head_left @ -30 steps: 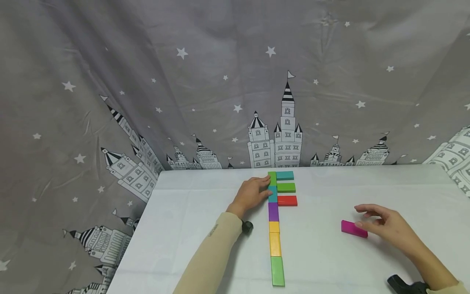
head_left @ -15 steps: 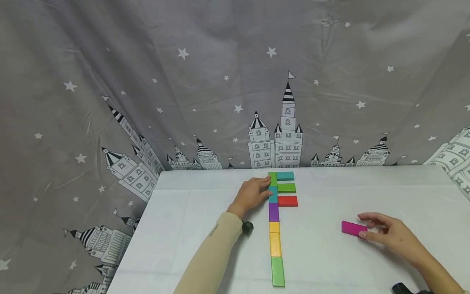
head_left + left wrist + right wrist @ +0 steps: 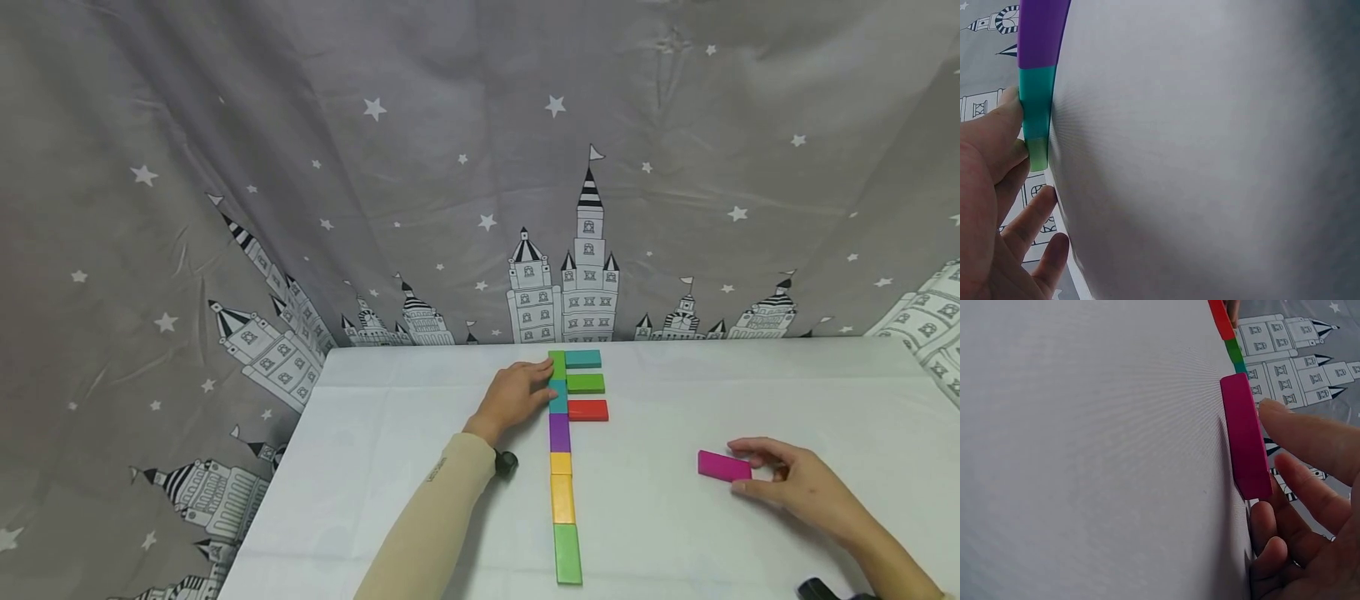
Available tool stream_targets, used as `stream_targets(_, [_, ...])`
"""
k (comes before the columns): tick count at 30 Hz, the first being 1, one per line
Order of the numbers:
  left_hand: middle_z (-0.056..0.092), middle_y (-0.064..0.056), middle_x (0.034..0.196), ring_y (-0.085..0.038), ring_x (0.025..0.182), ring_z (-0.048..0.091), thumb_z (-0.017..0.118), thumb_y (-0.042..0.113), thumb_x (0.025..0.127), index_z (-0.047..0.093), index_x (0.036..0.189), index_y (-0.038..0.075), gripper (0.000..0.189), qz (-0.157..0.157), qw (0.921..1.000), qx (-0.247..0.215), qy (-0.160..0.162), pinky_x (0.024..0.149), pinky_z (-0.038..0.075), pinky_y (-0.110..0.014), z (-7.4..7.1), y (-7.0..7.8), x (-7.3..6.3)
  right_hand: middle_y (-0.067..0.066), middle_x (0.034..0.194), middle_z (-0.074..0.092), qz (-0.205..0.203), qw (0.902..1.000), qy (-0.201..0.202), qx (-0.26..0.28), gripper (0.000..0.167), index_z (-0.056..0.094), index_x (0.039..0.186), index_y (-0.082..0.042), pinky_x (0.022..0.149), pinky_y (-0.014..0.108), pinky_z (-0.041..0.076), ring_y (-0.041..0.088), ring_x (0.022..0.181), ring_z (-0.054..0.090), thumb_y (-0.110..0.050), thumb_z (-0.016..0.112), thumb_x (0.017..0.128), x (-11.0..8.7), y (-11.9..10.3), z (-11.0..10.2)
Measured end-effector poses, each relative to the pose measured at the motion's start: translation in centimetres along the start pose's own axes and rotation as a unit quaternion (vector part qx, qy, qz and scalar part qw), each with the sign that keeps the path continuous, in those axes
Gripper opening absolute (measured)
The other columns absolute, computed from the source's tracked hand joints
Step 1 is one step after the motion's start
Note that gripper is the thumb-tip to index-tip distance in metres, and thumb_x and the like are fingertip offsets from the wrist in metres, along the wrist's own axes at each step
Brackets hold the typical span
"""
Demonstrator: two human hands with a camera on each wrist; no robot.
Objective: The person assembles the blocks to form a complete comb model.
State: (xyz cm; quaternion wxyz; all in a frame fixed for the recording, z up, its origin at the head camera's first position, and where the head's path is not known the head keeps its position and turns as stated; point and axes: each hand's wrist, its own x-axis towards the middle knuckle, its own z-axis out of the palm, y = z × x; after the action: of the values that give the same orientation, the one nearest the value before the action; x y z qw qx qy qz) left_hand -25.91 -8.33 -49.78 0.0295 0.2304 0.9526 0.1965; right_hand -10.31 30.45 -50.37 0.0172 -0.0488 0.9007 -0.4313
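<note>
A column of flat coloured blocks runs down the table, with a green block (image 3: 557, 365) at its far end, then a teal block (image 3: 558, 397) and a purple block (image 3: 559, 432). Against their left side rests my left hand (image 3: 513, 398); fingertips touch the green block and the thumb the teal one. In the left wrist view the other fingers spread loosely. My right hand (image 3: 801, 482) pinches the right end of a magenta block (image 3: 722, 466) between thumb and fingers, low over the table or on it. The right wrist view shows this magenta block (image 3: 1246, 434) beside the thumb.
Teal (image 3: 583, 359), green (image 3: 586, 384) and red (image 3: 588, 411) blocks stick out rightward from the column. Nearer lie two yellow-orange pieces (image 3: 562, 498) and a light green block (image 3: 567, 553). A grey castle-print curtain (image 3: 450, 192) hangs behind the white table (image 3: 645, 533).
My right hand has shifted slightly from over the magenta block to around its right end. The block has turned a little, staying in nearly the same place. My left hand has stayed still.
</note>
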Motion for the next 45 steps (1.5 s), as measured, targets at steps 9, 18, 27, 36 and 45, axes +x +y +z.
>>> stream_targets(9, [0.045,0.014,0.153,-0.016,0.139,0.045,0.067,0.039,0.096,0.054,0.145,0.019,0.054,-0.004,1.0000,0.006,-0.005,0.117,0.035,-0.042,0.0,0.1,0.1,0.007,0.105,0.067,0.022,0.9980,-0.031,-0.049,0.053,0.067,0.125,-0.003,0.060,0.024,0.039,0.010,0.077,0.045,-0.021,0.086,0.079,-0.1,0.0,-0.1])
stream_targets(18, [0.046,0.014,0.153,-0.017,0.139,0.045,0.067,0.038,0.096,0.054,0.146,0.019,0.055,-0.002,1.0000,-0.002,0.000,0.116,0.036,-0.043,0.0,0.1,0.1,0.010,0.109,0.068,0.021,0.9963,-0.025,-0.080,0.044,0.070,0.120,-0.006,0.063,0.023,0.042,0.014,0.083,0.047,-0.019,0.086,0.080,0.1,-0.1,0.0])
stream_targets(27, [0.046,0.013,0.152,-0.017,0.139,0.046,0.068,0.037,0.097,0.054,0.145,0.018,0.054,-0.001,1.0000,-0.005,0.001,0.116,0.036,-0.043,0.0,0.1,0.0,0.009,0.105,0.069,0.017,0.9962,-0.011,-0.085,0.041,0.071,0.118,-0.007,0.062,0.023,0.041,0.014,0.080,0.046,-0.018,0.085,0.081,0.0,-0.3,0.2])
stream_targets(36, [0.047,0.012,0.153,-0.017,0.139,0.045,0.067,0.038,0.097,0.054,0.145,0.018,0.054,-0.003,1.0000,-0.004,-0.002,0.116,0.036,-0.044,-0.2,0.3,0.0,0.008,0.105,0.069,0.017,0.9967,-0.003,-0.079,0.043,0.071,0.119,-0.007,0.060,0.024,0.038,0.012,0.077,0.045,-0.020,0.085,0.081,0.0,-0.7,0.2])
stream_targets(45, [0.046,0.012,0.153,-0.018,0.139,0.045,0.067,0.038,0.097,0.054,0.146,0.018,0.055,-0.001,1.0000,0.002,-0.004,0.116,0.036,-0.043,-0.2,0.2,-0.1,0.003,0.097,0.061,-0.009,0.9973,0.012,-0.073,0.042,0.072,0.118,-0.010,0.057,0.025,0.034,0.011,0.074,0.043,-0.022,0.086,0.080,0.7,-1.9,0.6])
